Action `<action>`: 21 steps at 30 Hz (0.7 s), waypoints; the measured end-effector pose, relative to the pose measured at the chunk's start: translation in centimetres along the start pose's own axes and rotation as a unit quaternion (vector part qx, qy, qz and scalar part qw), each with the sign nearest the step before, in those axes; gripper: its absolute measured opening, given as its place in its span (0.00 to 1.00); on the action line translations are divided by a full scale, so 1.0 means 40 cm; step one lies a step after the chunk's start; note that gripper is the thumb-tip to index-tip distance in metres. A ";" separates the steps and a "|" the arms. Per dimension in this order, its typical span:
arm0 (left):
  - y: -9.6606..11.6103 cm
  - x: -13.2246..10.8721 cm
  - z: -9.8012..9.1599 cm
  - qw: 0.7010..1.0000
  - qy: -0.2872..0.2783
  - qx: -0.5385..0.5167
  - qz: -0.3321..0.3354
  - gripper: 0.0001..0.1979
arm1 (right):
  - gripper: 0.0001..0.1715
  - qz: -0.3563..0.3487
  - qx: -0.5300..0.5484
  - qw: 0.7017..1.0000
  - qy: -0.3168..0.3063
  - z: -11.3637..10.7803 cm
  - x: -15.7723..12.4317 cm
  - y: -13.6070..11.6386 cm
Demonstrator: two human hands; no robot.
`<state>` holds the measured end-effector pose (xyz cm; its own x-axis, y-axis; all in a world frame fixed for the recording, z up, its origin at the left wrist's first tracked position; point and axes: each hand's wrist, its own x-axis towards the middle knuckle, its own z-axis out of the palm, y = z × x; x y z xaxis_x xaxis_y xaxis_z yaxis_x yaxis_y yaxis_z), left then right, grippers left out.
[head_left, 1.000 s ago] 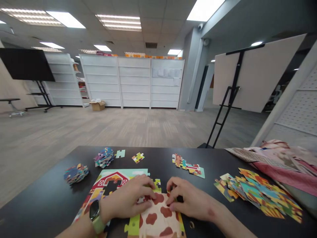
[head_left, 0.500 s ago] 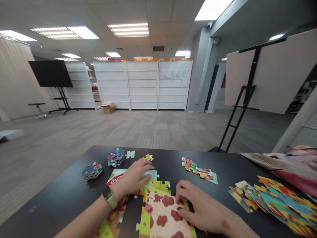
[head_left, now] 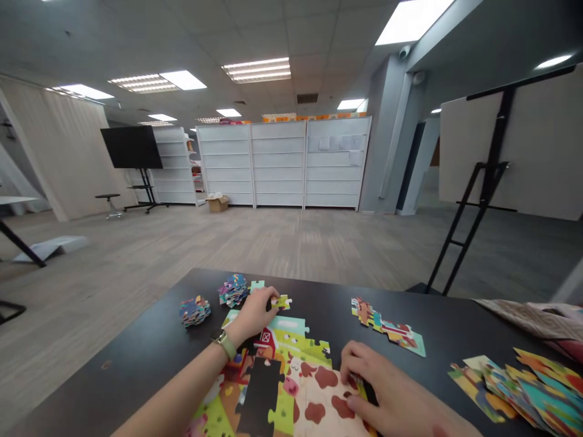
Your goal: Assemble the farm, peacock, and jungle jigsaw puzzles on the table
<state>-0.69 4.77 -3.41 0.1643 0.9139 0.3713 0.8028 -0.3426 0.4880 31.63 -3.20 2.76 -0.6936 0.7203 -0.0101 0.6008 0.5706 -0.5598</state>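
So the farm puzzle is right in front of the person on a dark surface, partly put together. Big spotted cow on the right, red barn up on the left, plus a tall gap between the two sides where the dark top shows through. Left forearm covers some of the barn side, so I can't say what's under it

Left hand is past the far edge of the puzzle, fingertips at the left end of a yellow-green piece. The grip there is bent nearly closed, but the fingers hide the contact, so can't tell if it actually has hold of the piece. There's a watch with a light green band on that wrist

Right hand rests on the cow's right edge, grip loosely curled with thumb and forefinger apart, nothing visibly pinched

Around them: a pale teal piece just past the left hand, two blue-and-purple heaps off to the left, a short strip of pieces beyond the right hand, and a messy colorful pile further right, near some bunched cloth
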 end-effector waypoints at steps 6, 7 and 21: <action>0.015 -0.001 -0.016 0.994 0.019 -0.109 0.005 0.19 | 0.08 0.000 -0.007 1.000 -0.009 0.001 0.002 0.003; 0.021 -0.003 -0.020 0.991 0.023 -0.131 0.004 0.14 | 0.08 0.002 -0.008 1.000 -0.011 0.001 0.002 0.004; 0.134 -0.052 -0.020 0.847 -0.095 -0.513 -0.102 0.20 | 0.13 -0.044 -0.008 0.987 0.152 0.019 0.025 0.044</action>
<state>2.81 0.85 -0.95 0.2499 0.9621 0.1095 -0.0792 -0.0924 0.9926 31.68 -1.79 1.14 -0.5942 0.7509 0.2883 0.5513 0.6412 -0.5338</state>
